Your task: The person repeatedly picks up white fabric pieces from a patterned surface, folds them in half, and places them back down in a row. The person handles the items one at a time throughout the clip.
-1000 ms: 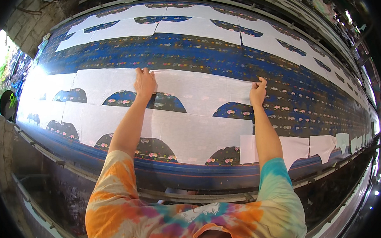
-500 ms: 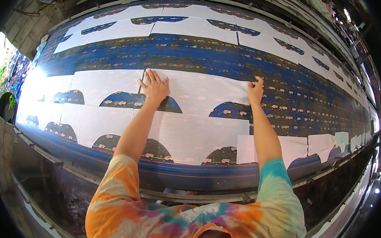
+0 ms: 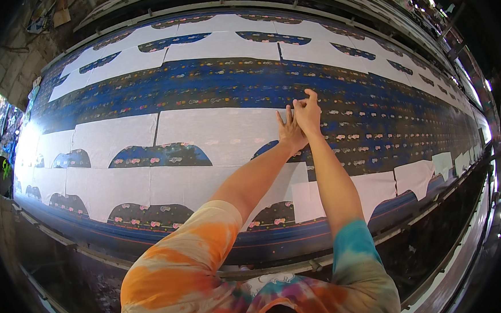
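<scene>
A white cloth panel (image 3: 226, 126) lies flat on a long, blue-and-black printed table (image 3: 211, 84). At its far right corner, my left hand (image 3: 291, 134) rests with fingers spread, pressing on the edge. Right beside it, touching or nearly touching, is my right hand (image 3: 309, 115). Its index finger sticks up while its thumb and other fingers are bent in at the panel's corner; the held bit of cloth is mostly hidden. Below my hands, a dark curved cut-out (image 3: 264, 150) shows the table's small pink and yellow motifs.
More white panels lie edge to edge in a near row (image 3: 109, 185) and a far row (image 3: 221, 47). Smaller white pieces (image 3: 415, 178) line the near right edge. A metal rail (image 3: 303, 266) runs along the near side, and a brick wall (image 3: 13, 73) stands at far left.
My left hand has slid right, from the panel's left part to its right corner beside my right hand. My right index finger has lifted. The view has turned slightly to the right.
</scene>
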Available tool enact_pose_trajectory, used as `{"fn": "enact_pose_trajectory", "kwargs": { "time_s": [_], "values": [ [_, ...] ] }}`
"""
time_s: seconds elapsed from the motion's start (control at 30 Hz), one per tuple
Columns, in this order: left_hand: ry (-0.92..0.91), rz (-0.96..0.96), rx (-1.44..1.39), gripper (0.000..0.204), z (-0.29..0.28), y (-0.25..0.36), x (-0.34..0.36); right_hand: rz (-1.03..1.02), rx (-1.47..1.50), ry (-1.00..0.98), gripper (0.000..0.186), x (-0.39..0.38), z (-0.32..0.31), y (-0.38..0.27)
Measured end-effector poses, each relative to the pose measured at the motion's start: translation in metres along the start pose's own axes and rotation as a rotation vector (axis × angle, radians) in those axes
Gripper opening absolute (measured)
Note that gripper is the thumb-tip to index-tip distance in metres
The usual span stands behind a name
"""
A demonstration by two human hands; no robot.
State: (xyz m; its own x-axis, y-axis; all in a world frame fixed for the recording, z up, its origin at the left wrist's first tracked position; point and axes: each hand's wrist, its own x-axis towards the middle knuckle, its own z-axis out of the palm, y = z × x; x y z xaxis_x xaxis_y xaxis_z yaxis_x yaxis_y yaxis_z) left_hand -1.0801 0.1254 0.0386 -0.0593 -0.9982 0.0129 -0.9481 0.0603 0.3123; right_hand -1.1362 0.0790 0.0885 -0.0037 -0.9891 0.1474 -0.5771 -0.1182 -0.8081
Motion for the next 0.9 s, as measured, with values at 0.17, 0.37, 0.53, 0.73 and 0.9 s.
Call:
{"fn": "enact_pose_trajectory", "kwargs": {
  "time_s": [0.17, 0.37, 0.53, 0.73, 0.9],
  "values": [
    [0.049, -0.142, 0.074, 0.071, -0.002, -0.040, -0.020, -0.123, -0.081, -0.090, 0.035, -0.028, -0.055, 0.039],
    [0.115, -0.531, 0.118, 0.077, -0.038, -0.126, -0.103, -0.071, -0.072, -0.223, 0.015, -0.102, -0.152, 0.114],
    [0.283, -0.223, 0.132, 0.051, -0.043, -0.086, -0.186, 0.084, 0.039, -0.308, 0.013, -0.171, -0.219, 0.117],
    [0.305, 0.072, -0.035, 0.017, -0.012, 0.022, -0.212, 0.116, 0.097, -0.271, 0.013, -0.218, -0.265, 0.143],
    [0.312, 0.188, -0.074, 0.014, 0.016, 0.083, -0.190, 0.129, 0.090, -0.246, 0.012, -0.223, -0.292, 0.161]
  ]
}}
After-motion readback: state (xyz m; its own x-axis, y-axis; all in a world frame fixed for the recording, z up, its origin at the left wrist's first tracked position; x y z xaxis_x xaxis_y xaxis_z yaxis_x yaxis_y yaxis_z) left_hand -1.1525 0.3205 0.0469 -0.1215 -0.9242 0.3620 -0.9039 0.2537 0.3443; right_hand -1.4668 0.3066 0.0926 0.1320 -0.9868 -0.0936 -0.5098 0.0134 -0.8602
